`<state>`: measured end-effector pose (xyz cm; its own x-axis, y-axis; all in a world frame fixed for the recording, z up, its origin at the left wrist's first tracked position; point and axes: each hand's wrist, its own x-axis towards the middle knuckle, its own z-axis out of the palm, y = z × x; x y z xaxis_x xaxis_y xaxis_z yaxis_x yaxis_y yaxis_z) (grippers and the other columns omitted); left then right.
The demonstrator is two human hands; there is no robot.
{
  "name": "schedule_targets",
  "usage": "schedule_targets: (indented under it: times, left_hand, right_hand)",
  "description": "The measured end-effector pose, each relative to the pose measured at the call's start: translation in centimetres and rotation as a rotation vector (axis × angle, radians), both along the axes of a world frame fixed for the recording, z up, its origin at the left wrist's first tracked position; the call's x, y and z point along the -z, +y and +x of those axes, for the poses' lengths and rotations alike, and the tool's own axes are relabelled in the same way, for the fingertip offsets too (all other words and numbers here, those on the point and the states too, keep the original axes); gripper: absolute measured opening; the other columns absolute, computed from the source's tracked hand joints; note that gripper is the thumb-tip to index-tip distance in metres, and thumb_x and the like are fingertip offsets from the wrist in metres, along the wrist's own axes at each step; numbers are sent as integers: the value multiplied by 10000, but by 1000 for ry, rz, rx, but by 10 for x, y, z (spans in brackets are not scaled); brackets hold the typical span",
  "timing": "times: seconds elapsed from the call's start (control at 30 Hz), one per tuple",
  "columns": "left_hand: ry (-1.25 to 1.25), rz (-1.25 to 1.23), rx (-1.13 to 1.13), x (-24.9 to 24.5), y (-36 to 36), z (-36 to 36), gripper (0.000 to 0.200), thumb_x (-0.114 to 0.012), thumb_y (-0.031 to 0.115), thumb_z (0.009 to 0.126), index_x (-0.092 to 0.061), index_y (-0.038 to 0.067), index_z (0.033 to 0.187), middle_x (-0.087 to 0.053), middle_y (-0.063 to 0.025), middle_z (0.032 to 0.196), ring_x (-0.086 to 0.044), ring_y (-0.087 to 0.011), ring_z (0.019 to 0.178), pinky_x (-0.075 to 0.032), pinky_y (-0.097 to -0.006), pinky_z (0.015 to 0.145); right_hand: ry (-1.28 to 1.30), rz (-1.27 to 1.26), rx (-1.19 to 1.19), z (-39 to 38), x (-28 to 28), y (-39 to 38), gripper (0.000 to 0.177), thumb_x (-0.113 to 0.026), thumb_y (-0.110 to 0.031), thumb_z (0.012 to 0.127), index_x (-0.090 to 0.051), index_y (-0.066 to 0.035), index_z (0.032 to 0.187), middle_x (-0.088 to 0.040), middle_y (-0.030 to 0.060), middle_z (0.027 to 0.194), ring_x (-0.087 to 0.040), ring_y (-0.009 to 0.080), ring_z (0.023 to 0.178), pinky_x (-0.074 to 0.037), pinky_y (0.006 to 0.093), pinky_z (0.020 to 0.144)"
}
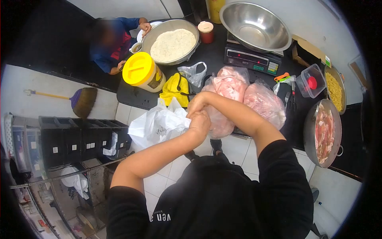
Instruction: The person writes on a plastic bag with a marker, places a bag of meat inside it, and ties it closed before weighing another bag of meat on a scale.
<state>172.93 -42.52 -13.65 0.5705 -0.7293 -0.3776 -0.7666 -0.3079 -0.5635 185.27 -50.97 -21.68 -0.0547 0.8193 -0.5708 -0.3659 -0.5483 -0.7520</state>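
My left hand [199, 125] is closed on the gathered edge of a white plastic bag [153, 125], which hangs to the left and has dark writing on it. Just above, my right hand [197, 102] bends down against the left with its fingers pinched at the same bag; its fingertips are partly hidden. Beside my hands and under my right forearm lie clear bags of pale pink raw meat [230, 85], with another meat bag [264, 104] to the right. Yellow gloves or cloth [175, 89] lie just beyond the white bag.
A yellow-lidded tub [143, 73], a basin of flour-like powder [173, 46] and a scale [254, 59] bearing a steel bowl [254, 24] stand behind. At right are a pan of meat strips [324, 131] and a clear container [311, 81]. A person [113, 44] sits at far left.
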Motion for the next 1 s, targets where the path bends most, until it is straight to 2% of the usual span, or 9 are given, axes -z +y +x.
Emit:
schedule_targets:
  times: [0.1,0.3,0.37,0.5,0.7,0.8,0.87,0.93,1.0]
  left_hand:
    - [99,-127,-42,-21,13,0,185,-622,147,810,-655,85,981,-622,-96,949,-663,-194,704,-493,-310,504]
    - [231,-454,-55,-26,43,-3,193,-618,155,807,-602,67,978,-595,-73,992,-660,-173,621,-529,-328,492]
    - [239,-497,-60,-18,46,-13,194,-620,158,821,-596,61,988,-592,-79,1004,-663,-198,627,-536,-344,504]
    - [325,-836,-262,15,53,-32,190,-640,181,861,-583,54,991,-591,-101,1023,-663,-261,672,-541,-365,523]
    - [593,-1144,-492,23,51,-5,244,-692,255,874,-617,36,796,-627,-101,791,-646,-255,699,-485,-358,596]
    - [1240,-1215,-837,63,52,26,221,-640,265,919,-608,48,887,-617,-36,791,-606,-186,599,-471,-340,521]
    - [1964,-1614,-1455,51,39,27,229,-583,293,973,-628,72,935,-595,5,756,-503,-95,516,-419,-260,475]
    - [2173,-1811,-1492,55,34,13,235,-553,296,990,-632,75,983,-620,-2,822,-474,-72,510,-400,-234,465]
    - [2402,-1993,-1511,59,25,6,249,-523,299,1007,-635,77,1031,-644,-9,888,-445,-49,504,-381,-207,454]
  right_hand:
    - [-143,6,330,-21,-43,-19,481,-666,-347,919,-575,15,1222,-691,105,1097,-630,189,1076,-496,366,938]
    - [356,490,1264,-65,-53,-42,444,-694,-146,902,-521,59,1257,-612,166,1238,-623,265,1114,-519,428,950]
    - [365,503,1257,-66,-64,-33,514,-710,-174,890,-507,60,1301,-622,187,1221,-591,262,1153,-475,405,999]
    - [-650,-6,355,-42,-90,17,634,-850,-383,716,-641,-7,1181,-647,112,1176,-586,240,1051,-454,347,920]
    - [-331,-39,1002,-7,-15,-33,568,-846,-261,718,-636,-16,1185,-666,87,1100,-621,213,963,-493,345,815]
    - [-505,-312,1375,-43,-25,-65,549,-840,-279,727,-640,-15,1165,-660,100,1087,-618,187,946,-497,339,784]
    - [-317,-259,1642,-63,3,-82,501,-834,-287,739,-651,-12,1116,-648,100,1059,-611,186,953,-501,346,805]
    - [-287,-138,1831,-115,6,-89,413,-799,-295,793,-653,-31,1075,-633,67,1034,-603,196,977,-495,354,841]
    - [-965,58,1700,-171,27,-84,307,-717,-153,815,-649,-50,1095,-627,82,1077,-591,222,1037,-468,375,897]
